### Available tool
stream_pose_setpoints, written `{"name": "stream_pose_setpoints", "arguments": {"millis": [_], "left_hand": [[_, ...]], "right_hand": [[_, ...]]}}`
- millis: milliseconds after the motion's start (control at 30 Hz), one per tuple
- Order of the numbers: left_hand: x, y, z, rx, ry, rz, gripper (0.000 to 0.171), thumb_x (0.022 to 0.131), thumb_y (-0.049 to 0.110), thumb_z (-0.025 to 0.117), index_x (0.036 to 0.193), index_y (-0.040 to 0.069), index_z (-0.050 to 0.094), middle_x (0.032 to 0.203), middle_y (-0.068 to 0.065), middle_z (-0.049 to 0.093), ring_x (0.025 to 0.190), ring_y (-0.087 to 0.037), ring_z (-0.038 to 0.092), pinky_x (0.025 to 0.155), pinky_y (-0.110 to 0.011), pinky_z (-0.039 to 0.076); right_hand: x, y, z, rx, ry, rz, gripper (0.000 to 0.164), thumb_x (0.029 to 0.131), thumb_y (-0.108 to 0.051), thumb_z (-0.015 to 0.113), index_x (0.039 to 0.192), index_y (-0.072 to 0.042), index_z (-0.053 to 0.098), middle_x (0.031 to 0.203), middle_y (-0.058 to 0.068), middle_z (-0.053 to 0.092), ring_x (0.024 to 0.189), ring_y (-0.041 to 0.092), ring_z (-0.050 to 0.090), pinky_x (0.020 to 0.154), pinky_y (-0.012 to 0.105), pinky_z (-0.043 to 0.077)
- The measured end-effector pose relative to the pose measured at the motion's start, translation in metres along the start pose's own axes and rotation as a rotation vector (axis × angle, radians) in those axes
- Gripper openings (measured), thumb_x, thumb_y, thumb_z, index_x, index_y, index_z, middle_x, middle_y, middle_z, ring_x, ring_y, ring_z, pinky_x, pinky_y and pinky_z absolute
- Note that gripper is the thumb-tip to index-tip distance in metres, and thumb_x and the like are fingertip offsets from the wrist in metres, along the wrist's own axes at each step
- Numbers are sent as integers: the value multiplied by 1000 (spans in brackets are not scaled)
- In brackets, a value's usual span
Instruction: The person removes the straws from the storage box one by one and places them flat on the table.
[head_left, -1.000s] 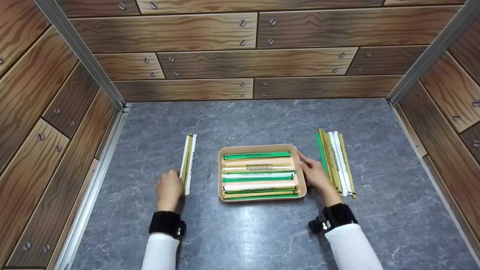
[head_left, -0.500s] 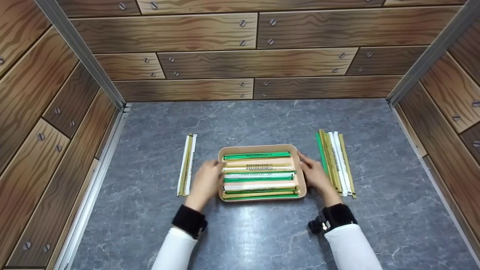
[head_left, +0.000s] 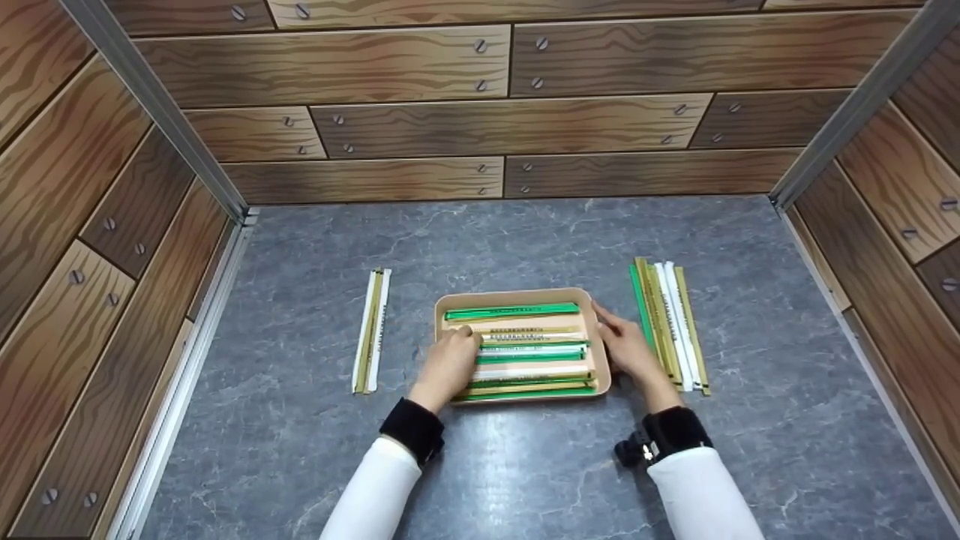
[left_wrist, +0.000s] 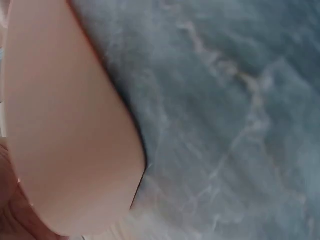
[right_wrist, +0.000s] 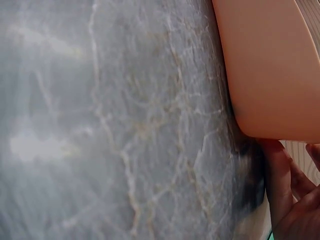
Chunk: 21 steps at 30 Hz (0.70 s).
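Note:
A tan tray (head_left: 517,295) holds several long, slim wrapped sticks in green, gold and white, with dark print on them. My left hand (head_left: 450,364) reaches over the tray's left side, fingers bent down at the left ends of the middle sticks (head_left: 536,347). Its fingertips are hidden, and I cannot tell whether they pinch a stick. In the left wrist view the tray wall (left_wrist: 70,120) covers most of that hand. My right hand (head_left: 634,351) rests its fingers along the outside of the tray's right wall, also seen beside the tray's corner in the right wrist view.
To the left on the grey marbled tabletop (head_left: 495,457) lies a small group of white and gold sticks (head_left: 371,330). A larger group of green, gold and white sticks (head_left: 671,326) lies just beyond the right hand. Wood-patterned walls (head_left: 405,131) enclose the back and sides.
My left hand has moved right from the left group of sticks, over the tray's left edge and onto the sticks inside. The right hand has stayed at the tray.

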<state>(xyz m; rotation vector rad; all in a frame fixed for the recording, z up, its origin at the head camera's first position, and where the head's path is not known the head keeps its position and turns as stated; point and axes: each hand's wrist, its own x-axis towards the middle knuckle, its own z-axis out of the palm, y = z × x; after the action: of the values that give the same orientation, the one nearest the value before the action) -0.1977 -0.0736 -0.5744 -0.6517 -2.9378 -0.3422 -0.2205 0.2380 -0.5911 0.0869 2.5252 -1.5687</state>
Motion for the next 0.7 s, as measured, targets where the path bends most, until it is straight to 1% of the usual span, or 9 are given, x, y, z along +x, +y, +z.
{"name": "stream_pose_setpoints", "arguments": {"millis": [100,233,333,467,600,700], "left_hand": [[0,1,5,41,-18,8,14,87,-2,60,89,4,73,92,-11,64,82,-29,63,71,-42,54],[0,2,7,80,-12,4,15,85,-1,62,85,5,74,90,-10,64,80,-28,63,71,-42,53],[-1,2,7,100,-3,-4,14,85,-1,62,84,6,74,88,-9,63,77,-27,62,67,-41,54],[-2,2,9,119,17,-6,15,87,1,61,85,5,74,89,-10,64,75,-27,62,62,-41,54],[-3,2,10,145,29,3,16,88,2,59,86,5,75,91,-9,64,79,-27,63,63,-41,54],[-4,2,10,152,19,5,17,89,3,59,86,6,75,93,-9,64,82,-27,63,64,-42,55]], "right_hand": [[-1,0,0,5,2,-2,46,104,-11,46,150,-12,40,148,24,38,135,37,37,108,49,33],[-3,-1,-1,-1,5,-18,45,104,-11,47,149,-11,41,147,25,38,135,37,37,108,48,33],[-3,-2,-1,-6,-1,-30,46,104,-12,47,149,-10,41,147,26,37,136,38,35,109,49,32],[-3,-2,-1,-9,0,-25,46,104,-13,47,149,-11,40,148,26,36,137,38,34,110,49,30],[-2,0,0,-11,7,-18,46,104,-12,47,149,-12,41,149,25,36,137,38,34,110,49,31],[-2,0,0,-1,7,-16,46,104,-12,47,150,-13,40,149,25,36,137,39,34,109,49,31]]}}
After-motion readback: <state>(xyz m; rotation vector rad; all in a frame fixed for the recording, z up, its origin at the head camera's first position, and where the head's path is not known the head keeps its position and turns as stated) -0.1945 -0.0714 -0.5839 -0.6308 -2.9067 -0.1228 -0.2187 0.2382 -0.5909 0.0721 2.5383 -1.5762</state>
